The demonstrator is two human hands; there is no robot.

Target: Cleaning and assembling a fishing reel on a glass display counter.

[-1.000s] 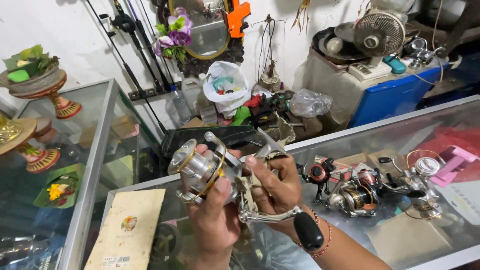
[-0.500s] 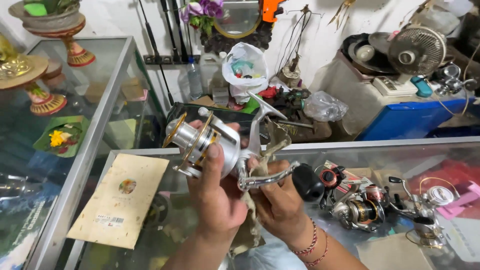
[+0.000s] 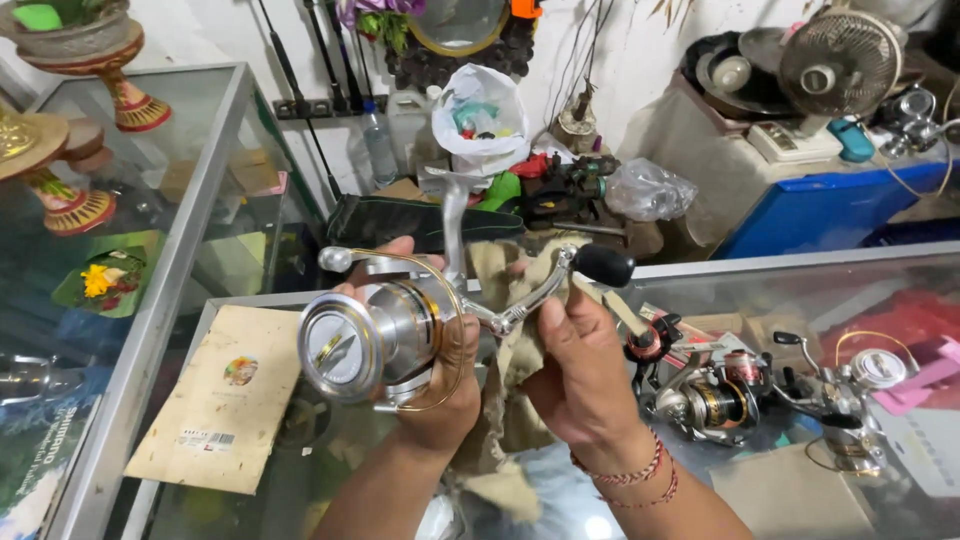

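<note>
Reel (image 3: 375, 335) body hidden in left hand's (image 3: 440, 385) closed grip; right hand (image 3: 575, 375) clutches cloth (image 3: 510, 400), fingertips unseen.

The single head-worn camera is looking steeply down and forward from close range, with the left hand (image 3: 440, 390) and right hand (image 3: 580, 380) filling the lower centre of the frame, a glass counter (image 3: 800, 270) crossing the middle and a white wall (image 3: 620, 40) lining the top.
</note>
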